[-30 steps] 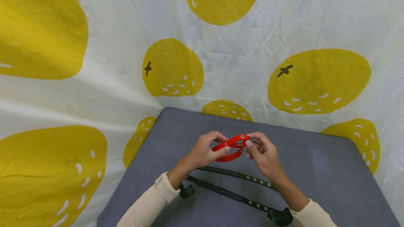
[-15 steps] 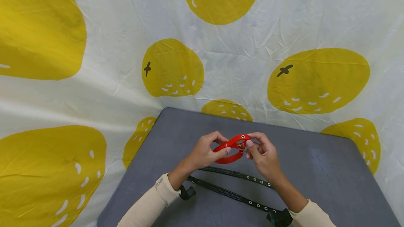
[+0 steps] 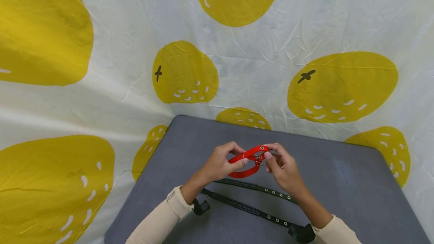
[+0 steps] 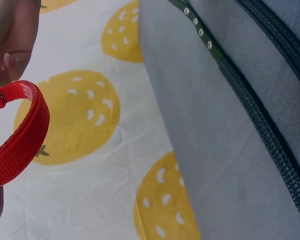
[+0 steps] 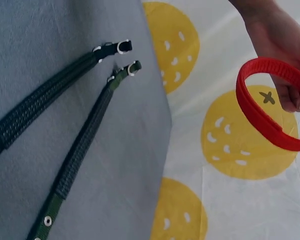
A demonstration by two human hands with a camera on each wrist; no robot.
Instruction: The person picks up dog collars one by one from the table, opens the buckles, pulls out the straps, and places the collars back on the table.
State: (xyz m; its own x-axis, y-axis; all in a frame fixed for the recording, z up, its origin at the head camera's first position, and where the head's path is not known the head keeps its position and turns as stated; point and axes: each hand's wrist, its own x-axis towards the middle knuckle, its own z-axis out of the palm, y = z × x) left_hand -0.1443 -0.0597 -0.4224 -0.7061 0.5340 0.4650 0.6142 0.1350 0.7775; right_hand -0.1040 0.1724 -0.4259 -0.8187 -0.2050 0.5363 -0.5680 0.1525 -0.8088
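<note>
Both hands hold a red collar [image 3: 252, 151] with metal eyelets and a buckle above the table, fastened into a loop. My left hand [image 3: 220, 162] pinches its left side between thumb and fingers. On the right, my right hand [image 3: 284, 166] pinches the strap's end beside the buckle, thumb in front. In the left wrist view the red collar [image 4: 29, 132] curves in from the left edge, ribbed webbing showing. The right wrist view shows the red collar [image 5: 246, 102] as a wide loop, with my left hand [image 5: 280, 45] behind it.
Two dark collars with eyelets lie on the grey table [image 3: 339, 183] below the hands: a nearer dark collar [image 3: 237, 205] and a farther dark collar [image 3: 244, 185]. A white cloth [image 3: 251, 70] printed with yellow fruit hangs around the table's back and left edges.
The red collar shifts and tilts slightly between the fingers, its lower loop dropping a little. Both hands keep nearly the same place, and the dark collars stay put.
</note>
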